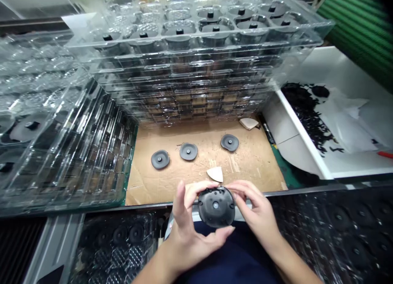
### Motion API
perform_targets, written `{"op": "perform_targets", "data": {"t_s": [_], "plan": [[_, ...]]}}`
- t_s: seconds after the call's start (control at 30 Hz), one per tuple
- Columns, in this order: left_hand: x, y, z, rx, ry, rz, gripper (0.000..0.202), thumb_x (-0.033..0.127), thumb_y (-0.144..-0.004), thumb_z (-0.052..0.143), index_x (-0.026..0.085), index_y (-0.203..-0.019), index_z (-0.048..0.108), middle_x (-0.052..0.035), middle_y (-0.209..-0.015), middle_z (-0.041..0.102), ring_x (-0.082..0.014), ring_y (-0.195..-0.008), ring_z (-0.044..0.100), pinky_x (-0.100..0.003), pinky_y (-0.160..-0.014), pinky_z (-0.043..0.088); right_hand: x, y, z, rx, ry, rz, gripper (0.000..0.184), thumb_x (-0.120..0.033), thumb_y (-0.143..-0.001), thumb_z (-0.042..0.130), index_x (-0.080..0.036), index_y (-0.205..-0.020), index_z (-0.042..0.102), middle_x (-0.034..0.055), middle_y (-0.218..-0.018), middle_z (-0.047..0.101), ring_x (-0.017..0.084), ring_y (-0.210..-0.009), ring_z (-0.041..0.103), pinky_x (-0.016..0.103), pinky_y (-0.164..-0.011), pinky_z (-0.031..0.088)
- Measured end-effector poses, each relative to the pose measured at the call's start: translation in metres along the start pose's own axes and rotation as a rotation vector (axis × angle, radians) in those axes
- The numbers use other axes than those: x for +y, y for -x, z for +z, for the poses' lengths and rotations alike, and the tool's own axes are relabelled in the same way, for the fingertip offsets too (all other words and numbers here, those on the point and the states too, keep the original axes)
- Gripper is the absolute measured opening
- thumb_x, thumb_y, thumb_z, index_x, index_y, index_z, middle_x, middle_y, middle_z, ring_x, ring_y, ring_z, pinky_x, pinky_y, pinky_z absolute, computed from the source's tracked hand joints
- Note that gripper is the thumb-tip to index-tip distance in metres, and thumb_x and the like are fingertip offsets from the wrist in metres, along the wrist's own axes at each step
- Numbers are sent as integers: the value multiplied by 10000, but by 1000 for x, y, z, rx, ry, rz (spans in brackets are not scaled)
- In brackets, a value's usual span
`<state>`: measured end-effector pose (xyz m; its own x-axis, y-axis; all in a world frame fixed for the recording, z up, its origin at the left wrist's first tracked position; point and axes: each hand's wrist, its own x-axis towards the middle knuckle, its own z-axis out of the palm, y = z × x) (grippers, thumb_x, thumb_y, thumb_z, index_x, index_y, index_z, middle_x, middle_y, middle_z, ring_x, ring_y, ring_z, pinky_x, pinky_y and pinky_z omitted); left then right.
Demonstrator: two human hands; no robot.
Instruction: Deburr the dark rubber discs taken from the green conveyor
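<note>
I hold a round dark grey plastic disc (pixel 216 207) in front of me, just below the table's front edge. My left hand (pixel 187 222) wraps its fingers around the disc's left side and bottom. My right hand (pixel 256 212) pinches the disc's upper right rim. Three smaller grey discs (pixel 160 159) (pixel 188 151) (pixel 229 142) lie flat on the brown cardboard sheet (pixel 254 165) beyond my hands. A small pale wedge-shaped piece (pixel 215 173) lies on the cardboard just past the held disc.
Tall stacks of clear plastic trays (pixel 196 71) holding grey discs stand behind the cardboard, with more stacks on the left (pixel 55 144). A white bin (pixel 337 124) with black scraps sits at right. Dark trays of discs (pixel 353 235) lie at lower right and lower left.
</note>
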<state>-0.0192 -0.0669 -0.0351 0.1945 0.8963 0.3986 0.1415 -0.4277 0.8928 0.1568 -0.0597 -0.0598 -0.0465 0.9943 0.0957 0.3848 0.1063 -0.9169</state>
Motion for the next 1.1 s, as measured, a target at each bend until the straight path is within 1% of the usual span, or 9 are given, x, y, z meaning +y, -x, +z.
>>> {"op": "perform_targets", "data": {"t_s": [0.13,0.27,0.5,0.63,0.77,0.83,0.97,1.03,1.1], "plan": [[5,-8,1,-23,-98,98,1152,51,-666,733,258,-1442,-92,-101,-1191,530,-198,-1117,540,-368,-990,455,-24,1,-24,24,-120,14,183,-165,-873,566,-296,-972,647,-13,-838,589,105,-744,563,179,-618,467],[14,-9,0,-20,-95,95,1121,136,-682,749,247,-1447,-63,-99,-1169,552,-198,-1082,565,-360,-963,479,-45,-4,-38,-102,-360,48,217,-180,-862,607,-353,-988,638,-48,-853,626,84,-760,574,162,-679,464],[18,-3,0,-133,88,-178,1022,390,-709,718,309,-1445,14,-68,-1124,607,-214,-1023,595,-401,-952,465,-57,-16,-49,-549,-423,238,71,-279,-787,704,-261,-853,719,-21,-759,661,101,-661,543,223,-623,409],[21,-5,1,-228,194,-311,1000,426,-688,726,373,-1427,53,-26,-1119,628,-198,-1024,591,-383,-976,422,-60,-20,-54,-615,-557,346,92,-266,-747,740,-245,-837,731,-27,-716,668,94,-663,560,208,-619,400],[24,-10,2,-240,191,-341,990,322,-658,773,378,-1415,137,-15,-1114,627,-185,-1017,591,-350,-965,413,-57,-20,-50,-577,-461,298,130,-271,-716,763,-256,-842,739,-24,-714,647,99,-643,516,218,-606,389],[25,-10,2,-205,214,-442,934,267,-611,806,327,-1387,290,-37,-1133,633,-208,-1045,586,-354,-974,403,-54,-19,-45,-521,-449,318,118,-289,-697,774,-242,-797,733,-15,-693,630,108,-633,502,227,-599,391],[21,2,-2,-25,290,-738,224,283,-737,672,183,-935,704,-53,-874,710,-204,-858,637,-331,-829,481,-44,-14,-27,-404,-683,552,222,-341,-623,821,-217,-704,656,-33,-627,552,91,-593,482,196,-562,400],[13,20,-5,64,311,-847,224,354,-768,625,144,-778,702,-18,-641,660,-160,-628,618,-300,-655,505,-36,-11,-10,-431,-755,664,275,-380,-620,813,-219,-722,616,-40,-623,528,83,-555,465,186,-513,389],[1,45,-10,145,310,-960,274,395,-787,611,129,-750,663,16,-573,604,-121,-531,572,-280,-576,496,-25,-5,10,-531,-629,636,260,-446,-716,720,-232,-820,613,-19,-674,567,98,-543,490,199,-481,394]]}}
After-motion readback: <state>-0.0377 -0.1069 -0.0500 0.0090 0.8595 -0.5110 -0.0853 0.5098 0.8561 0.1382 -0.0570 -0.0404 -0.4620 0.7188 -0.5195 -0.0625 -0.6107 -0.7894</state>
